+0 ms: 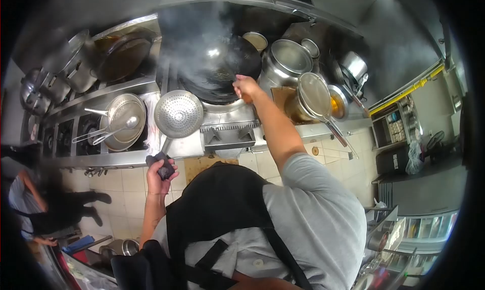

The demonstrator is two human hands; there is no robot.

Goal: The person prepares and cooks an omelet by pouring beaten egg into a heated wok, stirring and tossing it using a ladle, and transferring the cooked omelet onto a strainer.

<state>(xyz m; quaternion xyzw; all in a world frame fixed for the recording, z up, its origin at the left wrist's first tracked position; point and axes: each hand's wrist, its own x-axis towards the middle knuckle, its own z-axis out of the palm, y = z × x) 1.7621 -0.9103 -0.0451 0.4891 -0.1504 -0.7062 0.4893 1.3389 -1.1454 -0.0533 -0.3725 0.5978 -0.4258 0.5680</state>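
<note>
My left hand (160, 176) is closed around a dark cloth (164, 169). The cloth sits right at the end of the handle of a perforated strainer (178, 113), whose round bowl rests over the stove's front ledge. My right hand (245, 87) reaches forward and grips a long-handled utensil (246, 99) by its brownish handle end. The utensil's far end, lost in dark and steam, points into a large black wok (212, 90) on the burner. Thick steam rises from the wok's left and middle, and its wall shines near the back.
Right of the wok stand a metal pot (292, 56), a mesh strainer (314, 94) over a container, and a bowl of orange liquid (337, 104). On the left are stacked strainers with a ladle (132, 122) and another wok (124, 60). A person (30, 194) is at the far left.
</note>
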